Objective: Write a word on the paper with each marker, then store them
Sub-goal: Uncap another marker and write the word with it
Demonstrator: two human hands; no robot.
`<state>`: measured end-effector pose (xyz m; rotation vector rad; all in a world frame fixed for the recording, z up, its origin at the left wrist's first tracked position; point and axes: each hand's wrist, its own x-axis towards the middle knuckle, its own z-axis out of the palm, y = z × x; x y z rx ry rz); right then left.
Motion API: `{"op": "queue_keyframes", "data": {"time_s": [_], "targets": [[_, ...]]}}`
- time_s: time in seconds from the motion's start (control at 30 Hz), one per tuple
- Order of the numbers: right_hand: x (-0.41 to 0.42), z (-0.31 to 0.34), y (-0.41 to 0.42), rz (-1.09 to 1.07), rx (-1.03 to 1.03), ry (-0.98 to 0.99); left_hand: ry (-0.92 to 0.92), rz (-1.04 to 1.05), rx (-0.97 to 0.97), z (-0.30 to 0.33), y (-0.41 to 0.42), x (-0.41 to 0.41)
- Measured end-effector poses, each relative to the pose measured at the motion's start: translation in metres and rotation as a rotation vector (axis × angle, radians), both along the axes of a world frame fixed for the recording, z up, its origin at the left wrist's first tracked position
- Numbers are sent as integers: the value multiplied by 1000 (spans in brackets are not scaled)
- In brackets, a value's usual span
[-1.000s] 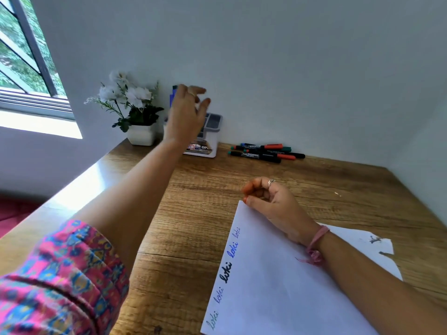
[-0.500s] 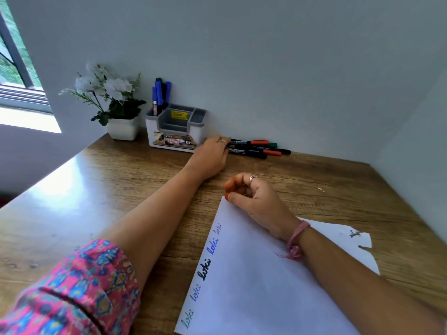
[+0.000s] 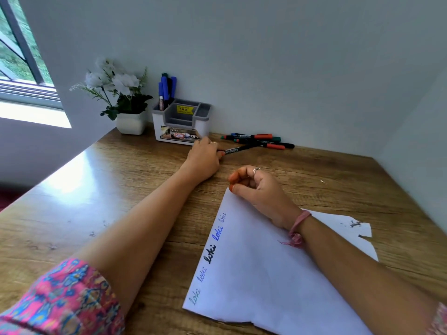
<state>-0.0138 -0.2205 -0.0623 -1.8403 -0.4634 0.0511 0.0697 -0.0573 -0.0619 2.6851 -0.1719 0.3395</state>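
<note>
A white sheet of paper (image 3: 263,269) lies on the wooden desk, with "loki" written several times along its left edge in green, blue and black. My left hand (image 3: 204,159) grips the near end of a black marker (image 3: 238,149), pulled out of the pile of loose markers (image 3: 261,140) by the wall. My right hand (image 3: 260,189) rests on the paper's top corner, fingers curled and holding nothing. A white and grey organizer (image 3: 181,122) stands by the wall with several blue and dark markers (image 3: 166,91) upright in its left slot.
A white pot of white flowers (image 3: 121,97) stands left of the organizer. A window (image 3: 21,56) is at the far left. The walls meet in a corner at the desk's (image 3: 72,213) back right.
My left hand came down from the organizer to the marker pile, took hold of a black marker and drew it toward me. My right hand stayed on the paper.
</note>
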Motion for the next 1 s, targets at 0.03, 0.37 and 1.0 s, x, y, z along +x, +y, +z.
{"op": "queue_keyframes", "data": {"time_s": [0.03,0.37,1.0], "targets": [[0,0,0,-2,-4,2,-1,-4,-80,1,3,-7],[-2,4,3,-50,45,-129,-7,-60,-388,18,24,-96],[-9,22,7,-6,168,53,175,-435,-511,20,14,-114]]}}
